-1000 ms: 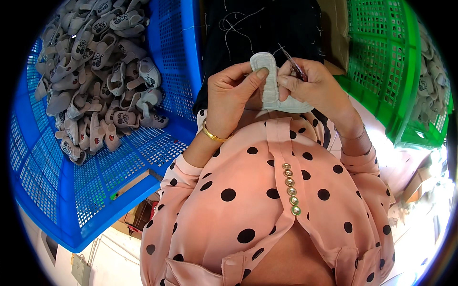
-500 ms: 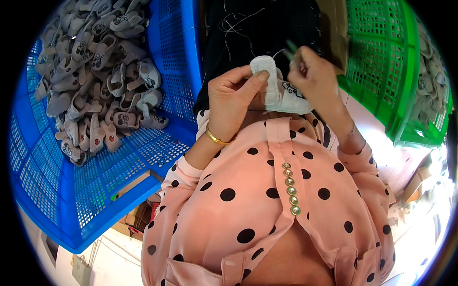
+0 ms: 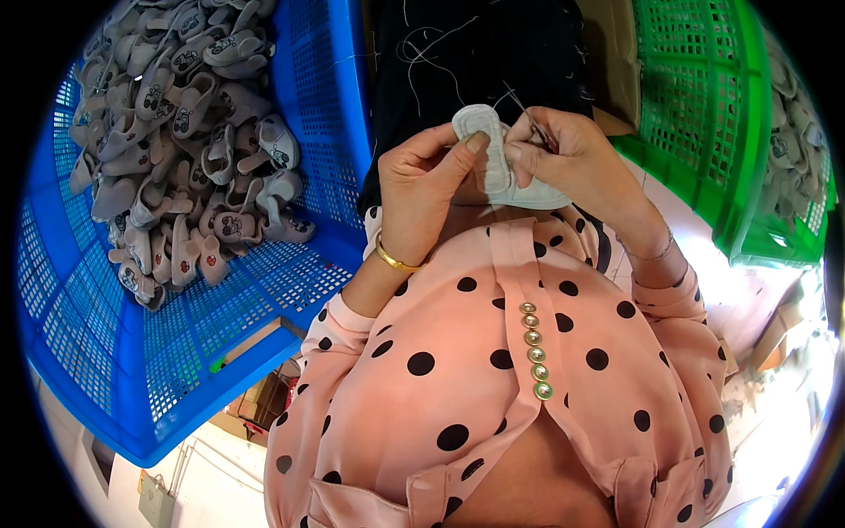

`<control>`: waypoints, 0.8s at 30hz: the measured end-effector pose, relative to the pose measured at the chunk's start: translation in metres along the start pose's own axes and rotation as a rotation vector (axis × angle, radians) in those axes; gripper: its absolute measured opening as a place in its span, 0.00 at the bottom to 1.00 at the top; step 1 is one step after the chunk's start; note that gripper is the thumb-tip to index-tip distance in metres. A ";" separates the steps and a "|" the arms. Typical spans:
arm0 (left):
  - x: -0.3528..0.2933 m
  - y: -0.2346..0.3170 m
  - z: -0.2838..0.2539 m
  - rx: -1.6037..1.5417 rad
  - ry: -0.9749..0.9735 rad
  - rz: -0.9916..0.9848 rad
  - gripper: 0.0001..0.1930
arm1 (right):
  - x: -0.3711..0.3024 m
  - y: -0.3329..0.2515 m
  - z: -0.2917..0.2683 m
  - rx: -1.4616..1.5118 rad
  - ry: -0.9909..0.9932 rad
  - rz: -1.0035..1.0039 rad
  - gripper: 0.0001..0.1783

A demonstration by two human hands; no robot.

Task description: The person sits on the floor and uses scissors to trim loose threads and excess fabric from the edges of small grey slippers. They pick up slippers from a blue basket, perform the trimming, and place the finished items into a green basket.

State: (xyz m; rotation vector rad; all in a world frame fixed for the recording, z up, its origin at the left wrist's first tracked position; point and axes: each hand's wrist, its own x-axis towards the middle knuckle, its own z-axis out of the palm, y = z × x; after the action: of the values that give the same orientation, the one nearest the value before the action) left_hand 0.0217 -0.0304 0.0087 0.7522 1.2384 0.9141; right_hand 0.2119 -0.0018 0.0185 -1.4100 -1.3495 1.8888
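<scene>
In front of my lap, my left hand (image 3: 424, 180) pinches a small white cloth shoe (image 3: 500, 167), its thumb pressed on a long, round-ended flap with stitching along its edge. The shoe's wider part lies behind, partly covered by my right hand (image 3: 568, 158). That hand is closed round a small pointed metal tool (image 3: 529, 116), which looks like thread snips. The tool's tip points up and away, beside the upper end of the flap, near a loose thread. Most of its handle is hidden in my fingers.
A blue plastic basket (image 3: 330, 114) at the left holds a heap of similar pale cloth shoes (image 3: 189, 132). At the right stands a green basket (image 3: 695, 97) with more shoes behind its wall. Loose threads (image 3: 431, 57) lie on dark trousers, beside a cardboard box (image 3: 616, 62).
My right hand has moved down and left, closer to the shoe, bringing the tool's tip near the flap's upper end. My left hand keeps its hold, with the shoe shifted slightly left.
</scene>
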 end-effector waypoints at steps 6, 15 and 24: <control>-0.001 0.000 0.000 0.012 0.008 0.007 0.12 | 0.000 -0.007 0.005 -0.165 0.035 -0.045 0.08; 0.000 0.002 -0.002 -0.047 0.004 -0.046 0.10 | 0.012 0.024 -0.010 -0.464 0.446 -0.178 0.08; 0.006 0.000 -0.006 0.001 -0.012 -0.059 0.11 | 0.004 -0.001 -0.001 0.023 0.000 0.080 0.11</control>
State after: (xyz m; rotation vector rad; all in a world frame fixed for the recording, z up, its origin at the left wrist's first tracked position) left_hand 0.0160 -0.0248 0.0050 0.7171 1.2443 0.8600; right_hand 0.2110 0.0022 0.0173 -1.4728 -1.2846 1.9480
